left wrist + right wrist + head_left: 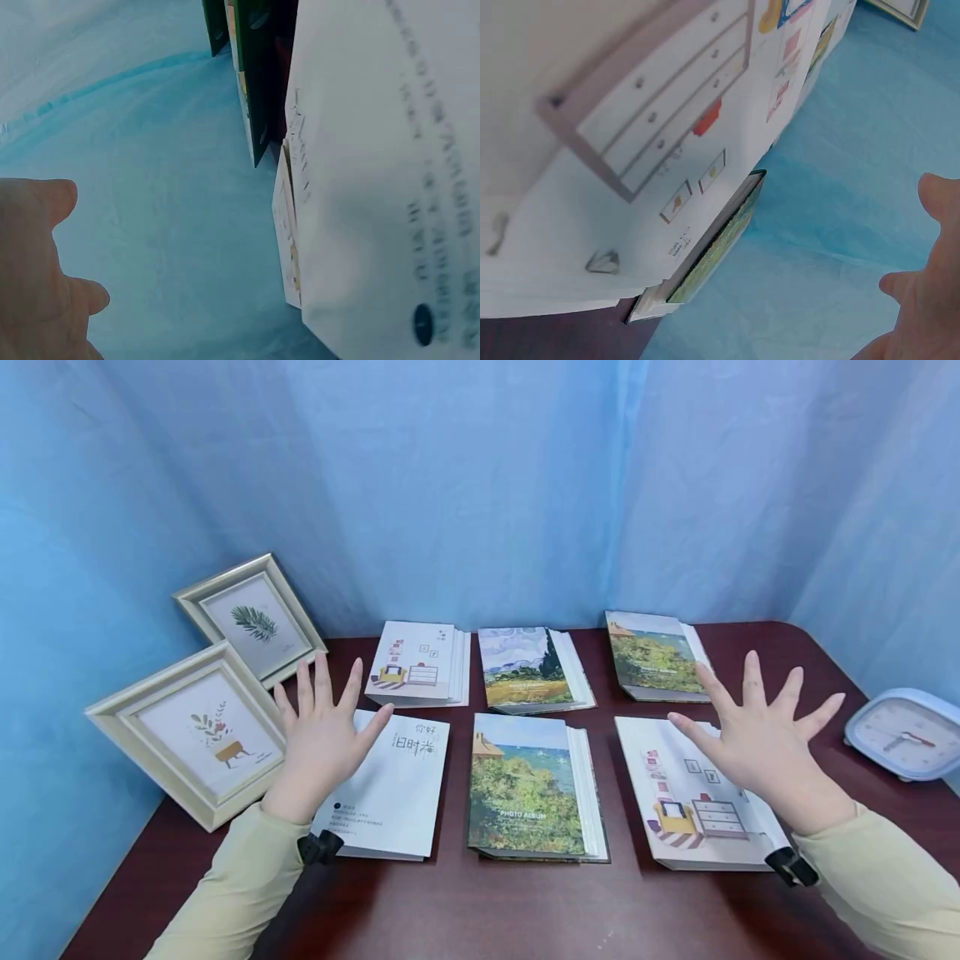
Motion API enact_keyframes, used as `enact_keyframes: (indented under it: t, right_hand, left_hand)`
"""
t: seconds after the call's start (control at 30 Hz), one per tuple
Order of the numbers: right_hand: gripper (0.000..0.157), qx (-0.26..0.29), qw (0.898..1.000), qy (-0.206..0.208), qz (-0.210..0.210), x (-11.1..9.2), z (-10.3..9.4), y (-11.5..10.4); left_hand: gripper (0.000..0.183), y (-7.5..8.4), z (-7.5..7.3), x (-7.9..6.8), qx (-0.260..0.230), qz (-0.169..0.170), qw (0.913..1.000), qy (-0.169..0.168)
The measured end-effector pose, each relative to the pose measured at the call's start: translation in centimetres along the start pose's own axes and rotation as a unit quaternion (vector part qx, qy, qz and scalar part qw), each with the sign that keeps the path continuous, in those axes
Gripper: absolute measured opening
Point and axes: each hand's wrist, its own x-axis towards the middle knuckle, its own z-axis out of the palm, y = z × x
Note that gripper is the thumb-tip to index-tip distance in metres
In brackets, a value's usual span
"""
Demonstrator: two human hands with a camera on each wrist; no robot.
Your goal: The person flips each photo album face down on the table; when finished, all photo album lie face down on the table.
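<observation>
1. Head: left hand [318, 743], fingers spread wide, over left side of text-cover album [401, 793], which lies on left part of table [540, 910] toward front edge; hand hides some cover.
2. Head: right hand [772, 752], fingers spread wide, over right side of room-drawing album [693, 785], toward table's right edge; blocks part of the drawing.
3. Head: front coast album [521, 785] between those two. Far edge, left to right: small room album [411, 656], wheat-field album [523, 668], rear coast album [651, 656], last near far right corner.
4. Head: plant frame [217, 739] at left edge, overlaps leaf frame [258, 618]. Clock [903, 735] at right edge. Blue curtain [487, 485] past far edge.
5. Head, writing: "PHOTO ALBUM" on front coast album; "你好", "旧时" plus another character on text-cover album; small lines unreadable.
6. Left wrist: text-cover album fills right side, print blurred; visible fingertips apart.
7. Right wrist: room-drawing album upper left, tiny print unreadable; visible fingertips apart; frame corner [907, 11] top right.
</observation>
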Motion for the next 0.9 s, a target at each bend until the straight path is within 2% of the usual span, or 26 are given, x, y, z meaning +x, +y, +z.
enact_keyframes:
  t: [0.23,0.57,0.73,0.9]
  right_hand:
    - [0.083,0.005,1.000,0.007,-0.014,0.5,-0.2,0.0]
    - [0.077,0.027,0.999,0.035,-0.025,2.5,-0.7,-0.1]
    - [0.074,0.050,0.997,0.054,-0.029,4.0,-0.6,0.3]
    - [0.081,0.122,0.992,0.014,-0.010,5.6,-0.2,1.5]
  left_hand:
    - [0.079,1.0,-0.5,1.0,0.003,0.011,0.9998,-0.014]
    - [0.079,4.7,-0.9,4.0,-0.004,0.027,0.9994,-0.021]
    - [0.078,6.8,-0.7,5.3,-0.033,0.043,0.9982,-0.025]
    - [0.077,8.8,0.2,6.3,-0.092,0.055,0.9932,-0.044]
